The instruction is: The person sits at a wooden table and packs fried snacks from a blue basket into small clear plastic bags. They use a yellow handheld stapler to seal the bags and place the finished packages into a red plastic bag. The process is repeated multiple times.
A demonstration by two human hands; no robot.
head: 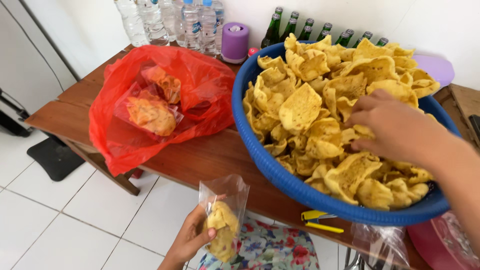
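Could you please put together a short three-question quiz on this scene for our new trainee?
1. True or false: the left hand holds a small clear bag with crackers inside.
2. Where does the right hand rest? A) in the red plastic bag B) on the crackers in the blue basin C) on the water bottles
3. What lies on the wooden table under the basin's near rim?

Key: 1 true; 2 B; 3 a yellow stapler.

A home kitchen corner: wooden table (pixel 200 160), white tiled floor (pixel 60 225), water bottles (pixel 192 25), basin of crackers (pixel 280 175).
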